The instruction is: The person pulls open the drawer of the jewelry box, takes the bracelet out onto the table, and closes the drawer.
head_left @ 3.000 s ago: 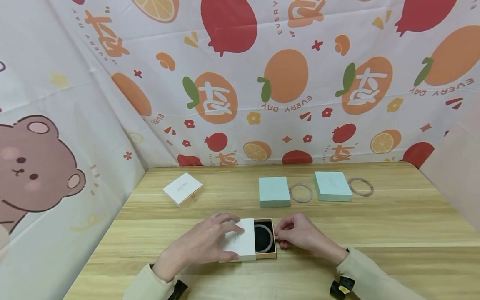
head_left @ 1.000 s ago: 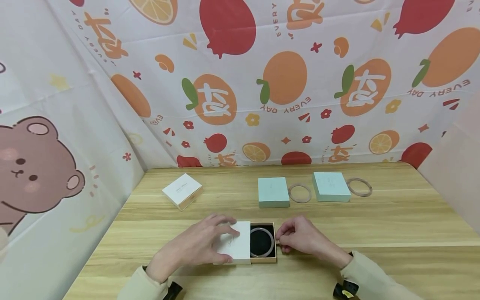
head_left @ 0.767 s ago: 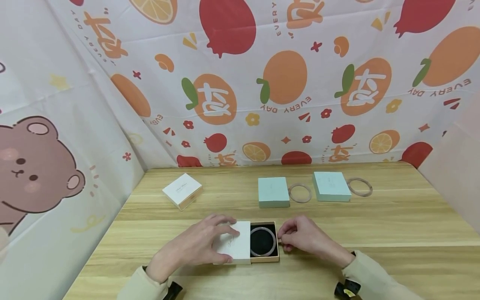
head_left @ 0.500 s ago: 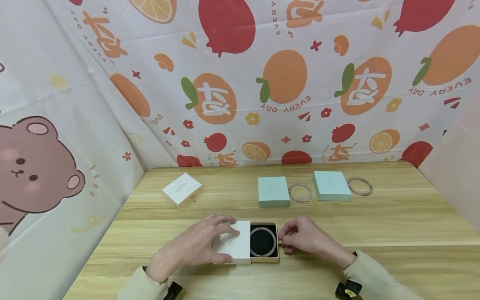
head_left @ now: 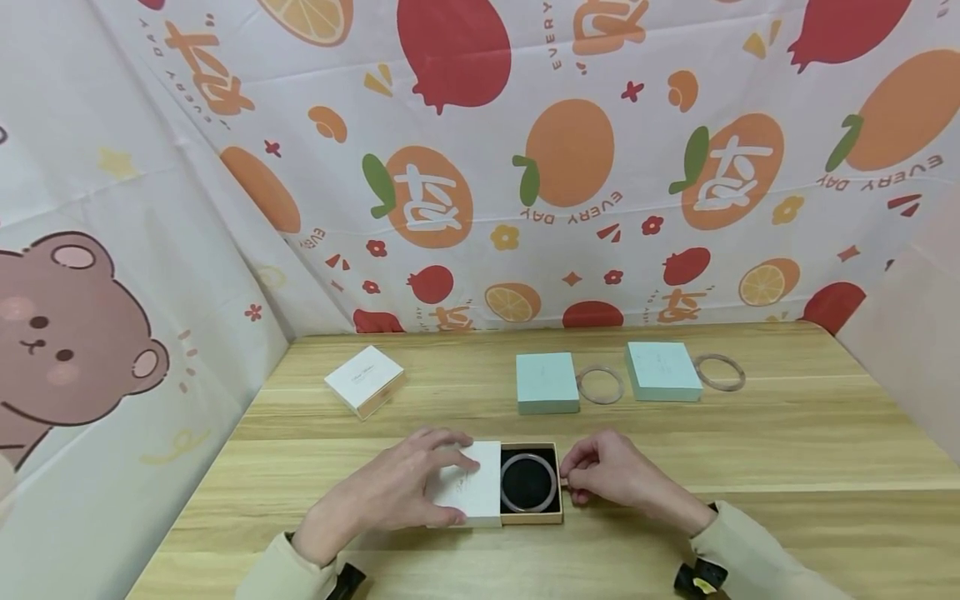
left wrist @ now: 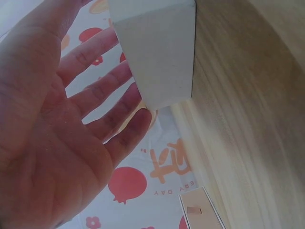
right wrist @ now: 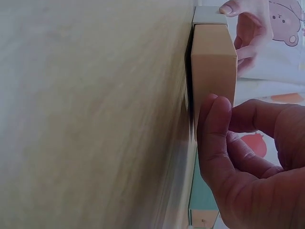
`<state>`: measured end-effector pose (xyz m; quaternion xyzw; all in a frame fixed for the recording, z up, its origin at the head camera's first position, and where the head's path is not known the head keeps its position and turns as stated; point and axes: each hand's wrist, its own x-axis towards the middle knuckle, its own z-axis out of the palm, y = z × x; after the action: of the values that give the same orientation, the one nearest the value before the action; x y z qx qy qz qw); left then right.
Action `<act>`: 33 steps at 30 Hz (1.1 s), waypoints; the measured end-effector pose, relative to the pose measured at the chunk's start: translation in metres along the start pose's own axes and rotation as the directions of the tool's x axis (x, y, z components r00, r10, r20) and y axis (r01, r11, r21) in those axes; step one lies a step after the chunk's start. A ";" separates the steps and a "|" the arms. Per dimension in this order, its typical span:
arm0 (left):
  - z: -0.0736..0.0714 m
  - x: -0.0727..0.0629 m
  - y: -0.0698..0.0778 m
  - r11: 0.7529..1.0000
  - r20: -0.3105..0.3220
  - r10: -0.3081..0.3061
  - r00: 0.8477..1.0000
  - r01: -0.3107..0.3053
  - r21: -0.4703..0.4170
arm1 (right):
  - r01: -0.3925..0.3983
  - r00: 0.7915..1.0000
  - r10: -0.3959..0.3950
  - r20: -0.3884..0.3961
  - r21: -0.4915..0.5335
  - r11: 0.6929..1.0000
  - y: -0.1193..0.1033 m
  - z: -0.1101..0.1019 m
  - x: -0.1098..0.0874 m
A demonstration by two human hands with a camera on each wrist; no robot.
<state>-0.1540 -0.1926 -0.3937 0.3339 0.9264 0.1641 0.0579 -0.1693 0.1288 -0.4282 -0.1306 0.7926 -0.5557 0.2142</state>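
Far left, white card box (head_left: 365,381), matte lid, tan sides, sits rotated on the wood-grain tabletop (head_left: 810,450), well apart from the rest. Left hand (head_left: 397,487) grips the white sleeve (head_left: 480,496): thumb at near edge, fingers at far edge, index on top. Sleeve is smooth, square-cornered. Tan card tray (head_left: 532,518) sticks out of its right end, partway. In it: pale translucent bangle (head_left: 553,485), plain round, flat on a black pad (head_left: 528,483); its left rim meets the sleeve mouth, right rim sits close to the tray's end wall.

Behind, left mint box (head_left: 547,383), flat, square, with left bangle (head_left: 601,402) right at its right side; can't tell if touching. Right hand (head_left: 611,475) pinches the small pull tab (head_left: 565,482) on the tray's end, thumb to fingers; tab mostly hidden. Then right mint box (head_left: 663,372), slightly angled, right bangle (head_left: 722,387) just beside it.

Strip of wood separates tray from mint boxes; more wood runs from the right hand to the tabletop's right edge.
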 end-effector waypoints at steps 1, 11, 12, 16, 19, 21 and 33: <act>0.000 0.000 0.000 1.000 -0.001 0.000 1.000 0.000 0.001 | 0.001 1.000 -0.001 0.000 -0.001 1.000 0.000 0.000 0.000; 0.001 -0.001 0.001 1.000 -0.005 0.004 1.000 -0.004 0.000 | -0.006 1.000 0.006 0.002 0.012 1.000 0.002 -0.002 -0.002; 0.001 -0.001 0.001 1.000 -0.006 0.005 1.000 -0.005 0.002 | -0.006 1.000 0.006 0.004 0.014 1.000 0.002 -0.002 -0.002; 0.001 -0.001 0.001 1.000 -0.012 0.005 1.000 -0.005 0.007 | -0.005 1.000 0.005 0.004 0.019 1.000 0.003 -0.002 -0.002; 0.001 -0.001 0.001 1.000 -0.015 0.006 1.000 -0.005 0.006 | -0.007 1.000 0.007 0.002 0.016 1.000 0.003 -0.002 -0.002; 0.001 -0.002 0.001 1.000 -0.016 0.006 1.000 -0.006 0.005 | -0.007 1.000 0.007 0.000 0.014 1.000 0.003 -0.001 -0.002; 0.001 -0.002 0.001 1.000 -0.013 0.003 1.000 -0.003 0.000 | 0.068 0.995 -0.077 -0.057 -0.144 0.987 -0.002 -0.003 -0.002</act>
<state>-0.1520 -0.1933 -0.3940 0.3342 0.9263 0.1665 0.0515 -0.1689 0.1314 -0.4250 -0.1570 0.8311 -0.5092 0.1592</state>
